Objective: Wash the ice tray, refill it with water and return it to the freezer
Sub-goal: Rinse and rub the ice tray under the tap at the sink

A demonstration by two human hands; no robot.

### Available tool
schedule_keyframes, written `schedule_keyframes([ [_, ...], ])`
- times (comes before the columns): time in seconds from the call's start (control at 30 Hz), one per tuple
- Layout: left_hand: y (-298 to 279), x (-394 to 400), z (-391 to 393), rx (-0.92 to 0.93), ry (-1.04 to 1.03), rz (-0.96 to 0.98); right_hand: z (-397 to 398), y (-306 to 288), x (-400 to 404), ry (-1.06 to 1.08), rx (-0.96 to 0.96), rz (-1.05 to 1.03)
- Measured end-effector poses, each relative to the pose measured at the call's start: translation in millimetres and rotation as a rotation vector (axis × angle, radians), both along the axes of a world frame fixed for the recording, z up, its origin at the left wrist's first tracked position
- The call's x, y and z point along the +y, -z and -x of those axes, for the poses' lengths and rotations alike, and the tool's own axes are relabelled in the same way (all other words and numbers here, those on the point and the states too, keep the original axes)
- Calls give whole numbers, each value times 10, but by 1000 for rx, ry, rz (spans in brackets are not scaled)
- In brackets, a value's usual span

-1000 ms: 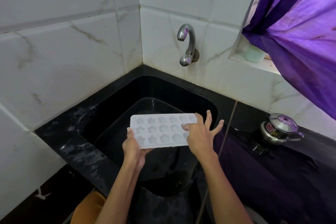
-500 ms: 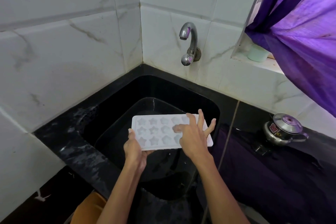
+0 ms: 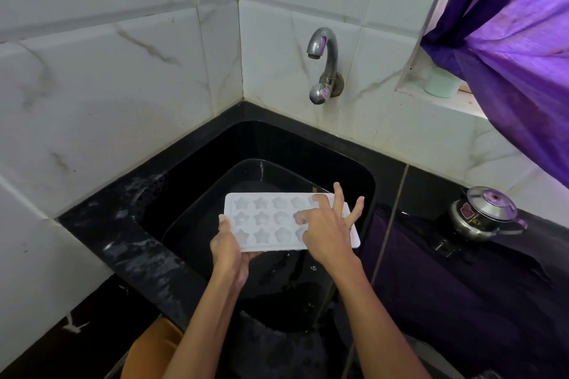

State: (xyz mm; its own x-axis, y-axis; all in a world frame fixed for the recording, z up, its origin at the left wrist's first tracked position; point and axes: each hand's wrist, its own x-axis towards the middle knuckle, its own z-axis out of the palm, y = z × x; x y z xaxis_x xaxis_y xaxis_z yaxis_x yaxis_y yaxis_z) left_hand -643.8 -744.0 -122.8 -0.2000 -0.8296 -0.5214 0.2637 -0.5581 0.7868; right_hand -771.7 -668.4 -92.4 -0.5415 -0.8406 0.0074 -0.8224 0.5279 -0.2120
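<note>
A white ice tray (image 3: pixel 264 218) with star and flower shaped cells is held flat over the black sink (image 3: pixel 215 169). My left hand (image 3: pixel 228 248) grips the tray's near left corner from below, thumb on its rim. On top of the tray's right half lies my right hand (image 3: pixel 328 229), fingers spread, fingertips pressing into the cells. That hand hides the right-hand cells. Above the sink, a steel tap (image 3: pixel 321 61) juts from the tiled wall, and no water runs from it.
A black counter (image 3: pixel 101 224) rims the sink, with white tiled walls on the left and behind. A small steel kettle (image 3: pixel 483 214) stands on the counter at right. A purple curtain (image 3: pixel 517 49) hangs at upper right, over a ledge holding a pale green cup (image 3: pixel 440 83).
My right hand has slid leftward along the tray's top, from its right end toward the middle cells. The left hand has kept its grip and the tray has stayed over the sink.
</note>
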Motion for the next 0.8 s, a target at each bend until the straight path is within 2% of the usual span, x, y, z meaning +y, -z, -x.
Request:
schedule_keyframes([
  [0.8,-8,48,-57,21,23,9,-54,-8,32,42,12,23],
])
